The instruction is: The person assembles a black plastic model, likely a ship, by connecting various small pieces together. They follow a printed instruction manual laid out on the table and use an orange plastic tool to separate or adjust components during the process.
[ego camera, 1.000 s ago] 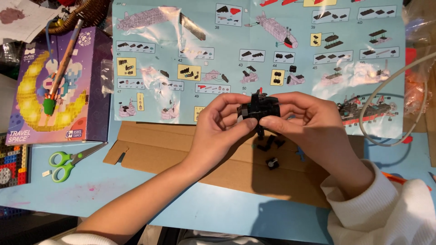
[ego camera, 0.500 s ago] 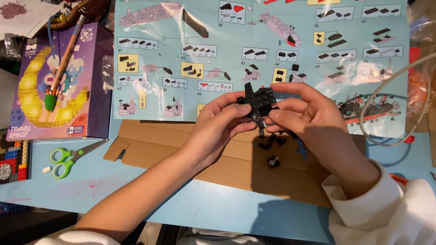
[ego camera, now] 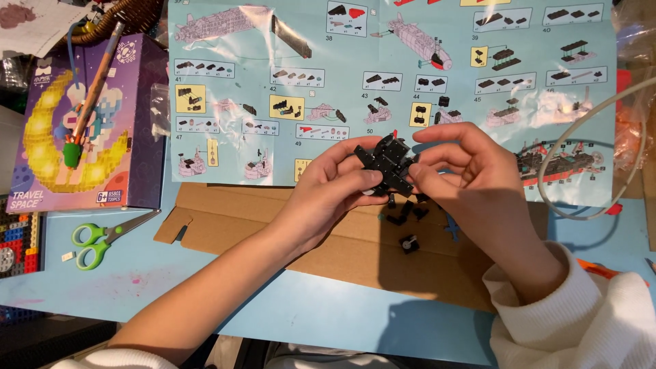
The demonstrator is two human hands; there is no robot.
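Note:
A small black brick assembly (ego camera: 388,164) is held up between both hands over a flat piece of brown cardboard (ego camera: 321,236). My left hand (ego camera: 331,195) grips it from the left and below. Fingertips of my right hand (ego camera: 471,184) pinch its right side, with the upper fingers spread above it. Several loose black brick pieces (ego camera: 406,215) lie on the cardboard just under the hands, one of them (ego camera: 409,243) nearer to me. Behind the hands lies a large light-blue building instruction sheet (ego camera: 383,82) with step pictures.
A purple box (ego camera: 89,123) with a yellow moon picture stands at the left, a pencil leaning on it. Green-handled scissors (ego camera: 99,239) lie on the blue table (ego camera: 328,314). A grey cable (ego camera: 581,157) loops at the right. Coloured bricks (ego camera: 17,242) sit at the far left edge.
Both hands have turned the black assembly, which now sits tilted with a different side up. My right hand's upper fingers have lifted and spread. The view has shifted slightly.

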